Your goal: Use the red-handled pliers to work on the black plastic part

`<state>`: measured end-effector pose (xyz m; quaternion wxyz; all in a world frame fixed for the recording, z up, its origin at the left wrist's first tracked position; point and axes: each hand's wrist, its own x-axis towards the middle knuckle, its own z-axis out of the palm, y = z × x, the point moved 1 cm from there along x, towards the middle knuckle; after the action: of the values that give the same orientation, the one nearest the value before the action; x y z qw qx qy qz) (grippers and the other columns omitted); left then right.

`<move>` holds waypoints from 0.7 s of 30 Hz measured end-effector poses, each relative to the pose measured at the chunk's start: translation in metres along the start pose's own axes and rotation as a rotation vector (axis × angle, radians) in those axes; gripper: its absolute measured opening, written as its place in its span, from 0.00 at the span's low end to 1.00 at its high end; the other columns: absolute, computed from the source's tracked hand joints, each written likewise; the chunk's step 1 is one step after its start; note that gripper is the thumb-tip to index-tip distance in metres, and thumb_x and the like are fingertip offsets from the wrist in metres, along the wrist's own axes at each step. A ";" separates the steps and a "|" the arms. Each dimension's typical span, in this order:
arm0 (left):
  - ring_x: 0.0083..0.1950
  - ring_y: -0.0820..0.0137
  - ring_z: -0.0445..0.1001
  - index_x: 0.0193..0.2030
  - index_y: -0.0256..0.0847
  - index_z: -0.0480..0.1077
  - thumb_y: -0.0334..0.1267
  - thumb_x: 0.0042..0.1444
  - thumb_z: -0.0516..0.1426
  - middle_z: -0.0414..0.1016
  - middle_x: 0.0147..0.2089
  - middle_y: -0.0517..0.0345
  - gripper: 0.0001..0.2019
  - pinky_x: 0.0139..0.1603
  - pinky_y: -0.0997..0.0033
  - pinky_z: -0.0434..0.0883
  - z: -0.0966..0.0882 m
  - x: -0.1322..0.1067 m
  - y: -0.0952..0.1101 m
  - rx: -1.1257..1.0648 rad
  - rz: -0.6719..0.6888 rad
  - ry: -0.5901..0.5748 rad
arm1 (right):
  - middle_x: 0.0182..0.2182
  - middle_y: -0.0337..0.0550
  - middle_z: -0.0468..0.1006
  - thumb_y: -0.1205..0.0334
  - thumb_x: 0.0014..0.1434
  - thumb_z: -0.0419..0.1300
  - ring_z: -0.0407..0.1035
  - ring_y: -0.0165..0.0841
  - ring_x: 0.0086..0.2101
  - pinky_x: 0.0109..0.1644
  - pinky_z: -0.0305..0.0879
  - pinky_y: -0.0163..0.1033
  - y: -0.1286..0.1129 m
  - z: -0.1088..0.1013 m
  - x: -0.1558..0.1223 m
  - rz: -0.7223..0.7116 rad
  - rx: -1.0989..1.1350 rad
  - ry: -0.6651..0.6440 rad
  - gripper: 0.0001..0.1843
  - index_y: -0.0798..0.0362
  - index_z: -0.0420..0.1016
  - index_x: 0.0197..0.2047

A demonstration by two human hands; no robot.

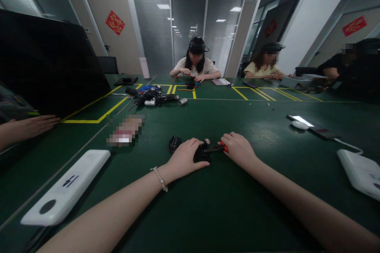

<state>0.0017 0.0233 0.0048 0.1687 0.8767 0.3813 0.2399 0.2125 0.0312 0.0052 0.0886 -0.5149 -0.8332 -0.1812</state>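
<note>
My left hand (187, 154), with a beaded bracelet at the wrist, is closed around a small black part (202, 153) on the green table. Much of that part is hidden under the palm and fingers. In my right hand (238, 147) is a pair of red-handled pliers (216, 148), their dark jaws pointing left and touching or nearly touching the black part. Another black piece (174, 144) lies just left of my left hand; I cannot tell whether the two are joined. A small pale scrap (207, 141) rests beyond the jaws.
A white elongated device (71, 185) lies at left, near a blurred-out flat object (126, 130). Black tools and cables (154, 95) are heaped farther back. At right are a phone (311, 125), a mouse (299, 125) and a white device (360, 172). Another person's hand (32, 128) rests at far left.
</note>
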 end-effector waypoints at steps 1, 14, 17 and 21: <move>0.46 0.62 0.66 0.49 0.43 0.60 0.52 0.45 0.57 0.64 0.47 0.54 0.26 0.45 0.61 0.65 0.000 0.000 0.000 0.003 0.001 0.005 | 0.33 0.44 0.71 0.66 0.50 0.55 0.63 0.34 0.33 0.37 0.60 0.40 0.000 0.000 0.000 0.001 0.002 0.000 0.05 0.54 0.69 0.32; 0.46 0.62 0.65 0.49 0.43 0.60 0.52 0.45 0.57 0.64 0.46 0.54 0.26 0.46 0.61 0.64 -0.001 0.000 0.003 0.014 -0.010 -0.005 | 0.32 0.44 0.71 0.66 0.49 0.55 0.62 0.34 0.33 0.37 0.58 0.39 -0.001 0.000 0.002 0.002 0.004 0.002 0.04 0.54 0.69 0.31; 0.47 0.62 0.65 0.49 0.43 0.60 0.52 0.45 0.57 0.64 0.47 0.54 0.26 0.46 0.61 0.64 -0.002 0.000 0.003 0.017 -0.013 -0.005 | 0.33 0.44 0.71 0.66 0.48 0.55 0.62 0.34 0.33 0.38 0.59 0.40 -0.001 0.000 0.001 0.002 0.003 0.000 0.05 0.54 0.69 0.32; 0.46 0.62 0.66 0.49 0.43 0.60 0.52 0.45 0.57 0.64 0.47 0.54 0.26 0.45 0.62 0.64 -0.002 0.000 0.002 0.007 -0.012 -0.009 | 0.34 0.45 0.71 0.66 0.49 0.55 0.63 0.34 0.34 0.37 0.59 0.40 0.000 0.002 0.001 0.006 0.006 -0.003 0.07 0.54 0.69 0.34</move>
<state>0.0017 0.0217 0.0076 0.1686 0.8761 0.3866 0.2337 0.2127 0.0326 0.0040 0.0896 -0.5176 -0.8322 -0.1778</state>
